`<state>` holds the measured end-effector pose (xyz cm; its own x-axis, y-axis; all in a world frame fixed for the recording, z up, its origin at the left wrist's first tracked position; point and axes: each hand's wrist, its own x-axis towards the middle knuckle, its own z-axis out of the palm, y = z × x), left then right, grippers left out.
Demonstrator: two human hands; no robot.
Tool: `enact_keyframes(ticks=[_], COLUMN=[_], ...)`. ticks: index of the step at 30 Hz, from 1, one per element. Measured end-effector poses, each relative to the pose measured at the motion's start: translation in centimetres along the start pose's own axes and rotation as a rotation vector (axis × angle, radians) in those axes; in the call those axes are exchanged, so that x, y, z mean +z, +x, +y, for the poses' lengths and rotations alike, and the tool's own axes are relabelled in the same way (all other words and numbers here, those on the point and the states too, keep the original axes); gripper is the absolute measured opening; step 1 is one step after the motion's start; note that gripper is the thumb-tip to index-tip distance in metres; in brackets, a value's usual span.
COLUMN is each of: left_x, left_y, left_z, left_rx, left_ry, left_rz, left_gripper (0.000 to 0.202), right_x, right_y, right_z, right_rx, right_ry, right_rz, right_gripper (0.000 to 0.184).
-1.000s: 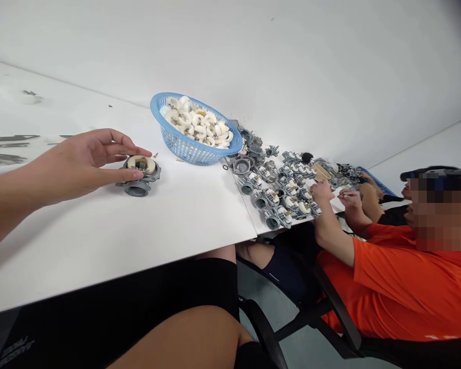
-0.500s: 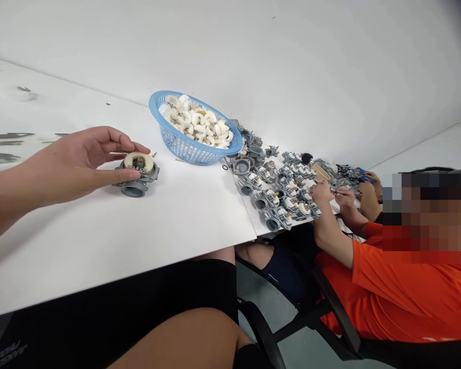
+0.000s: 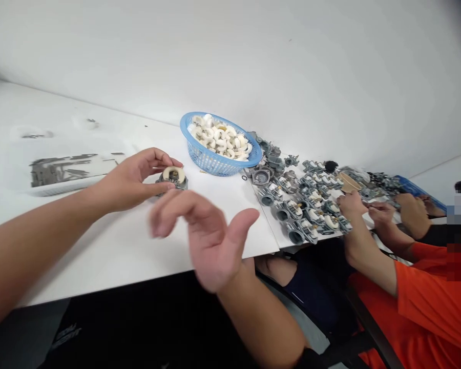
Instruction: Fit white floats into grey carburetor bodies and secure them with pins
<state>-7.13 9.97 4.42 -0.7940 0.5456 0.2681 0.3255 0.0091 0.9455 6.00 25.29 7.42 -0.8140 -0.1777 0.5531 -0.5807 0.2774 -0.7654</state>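
Note:
My left hand (image 3: 134, 179) grips a grey metal carburettor body (image 3: 172, 180) with a cream ring-shaped float on top, resting on the white table (image 3: 111, 241). Thumb and fingers close around its left side. My right hand (image 3: 205, 230) hovers over the table's near edge, just in front of the part, palm up with the fingers spread and slightly blurred; it holds nothing. A blue basket (image 3: 219, 156) of cream floats stands right behind the part.
Several grey carburettor bodies (image 3: 303, 202) lie in rows to the right of the basket. A person in an orange shirt (image 3: 422, 302) works on them with both hands; another person's arms show beyond. A tray of dark small parts (image 3: 63, 169) sits at the left.
My right hand has come into view over the table's near edge. The view has shifted, so everything sits further right in frame. My left hand keeps its grip on the carburettor body.

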Motion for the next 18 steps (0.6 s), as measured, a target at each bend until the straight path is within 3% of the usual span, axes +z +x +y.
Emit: enact_keyframes(ticks=[3,7,10,13,18], left_x=[0.0,-0.2,-0.2,-0.2,-0.3], left_y=[0.0,0.0,-0.1,-0.1,-0.1], left_z=[0.0,-0.1,0.0,0.1,-0.3], left_rx=[0.016,0.039,0.001,-0.043,-0.054], left_ry=[0.028,0.013,0.014,0.045,0.06], left_rz=[-0.015,-0.047,-0.042,-0.038,-0.069], left_gripper=[0.037,0.035,0.034,0.036,0.039], right_x=[-2.0,-4.1,-3.9,-3.1,-2.6], right_y=[1.4,2.7,2.9,2.6,1.7], right_z=[2.8,7.3,8.9,8.8,8.9], right_rx=[-0.06,-0.102,-0.04,0.067,0.321], right_ry=[0.074,-0.104,-0.131,-0.167,-0.217], right_rz=[0.119,0.164,0.169,0.108,-0.103], right_gripper=[0.077,0.064,0.053,0.047,0.105])
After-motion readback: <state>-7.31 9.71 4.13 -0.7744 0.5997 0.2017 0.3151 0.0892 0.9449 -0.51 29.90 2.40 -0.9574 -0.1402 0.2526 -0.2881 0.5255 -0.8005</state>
